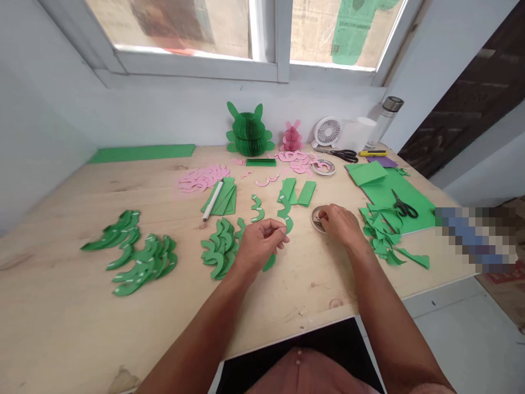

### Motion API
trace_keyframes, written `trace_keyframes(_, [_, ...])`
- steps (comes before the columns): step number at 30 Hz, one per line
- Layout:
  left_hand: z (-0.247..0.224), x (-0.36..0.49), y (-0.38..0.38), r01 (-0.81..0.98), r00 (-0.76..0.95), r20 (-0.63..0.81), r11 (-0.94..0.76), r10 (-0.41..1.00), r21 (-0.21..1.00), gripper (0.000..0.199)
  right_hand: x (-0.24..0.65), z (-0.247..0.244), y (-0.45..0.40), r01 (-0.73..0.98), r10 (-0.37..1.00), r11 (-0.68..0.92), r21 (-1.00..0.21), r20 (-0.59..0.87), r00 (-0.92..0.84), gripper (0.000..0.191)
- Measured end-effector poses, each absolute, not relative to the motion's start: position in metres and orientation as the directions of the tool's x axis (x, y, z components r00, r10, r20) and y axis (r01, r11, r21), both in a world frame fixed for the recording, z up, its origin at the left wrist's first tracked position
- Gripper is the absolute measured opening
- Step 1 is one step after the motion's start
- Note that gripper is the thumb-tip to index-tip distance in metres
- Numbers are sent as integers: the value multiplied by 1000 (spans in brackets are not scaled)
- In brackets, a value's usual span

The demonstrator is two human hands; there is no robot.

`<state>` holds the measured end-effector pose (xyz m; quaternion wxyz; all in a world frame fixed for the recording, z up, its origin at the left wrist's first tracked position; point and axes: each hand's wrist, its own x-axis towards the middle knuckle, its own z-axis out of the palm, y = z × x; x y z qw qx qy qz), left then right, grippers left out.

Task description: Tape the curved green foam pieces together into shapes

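My left hand is over the middle of the table, its thumb and fingers pinched together; whatever is between them is too small to name. Just beyond its fingertips lies a green wavy paper strip with small white pieces on it, and a similar strip lies to its left. A green paper piece is partly under the hand. My right hand has its fingers closed at a roll of tape, touching its inner side. A pile of green curved cutouts sits left of my left hand.
Green cutouts with white pieces lie at left. Behind are pink cutouts, a white marker, a green paper figure, a pink one and a fan. Scissors and green scraps are at right.
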<state>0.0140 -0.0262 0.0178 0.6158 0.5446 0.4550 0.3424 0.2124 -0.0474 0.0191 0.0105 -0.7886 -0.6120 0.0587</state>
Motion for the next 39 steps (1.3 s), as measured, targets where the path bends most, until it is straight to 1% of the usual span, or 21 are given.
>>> trace_keyframes(5, [17, 14, -27, 69, 353, -187, 174, 917, 982, 18, 212, 18, -47, 963, 962, -262, -64, -94, 255, 23])
trace_keyframes(24, [17, 14, -26, 62, 363, -168, 156, 917, 986, 17, 210, 16, -46, 958, 957, -281, -52, -95, 275, 25])
trace_keyframes(39, [17, 14, -27, 59, 365, -158, 146, 918, 987, 18, 206, 18, -45, 962, 956, -272, 7, -112, 271, 27])
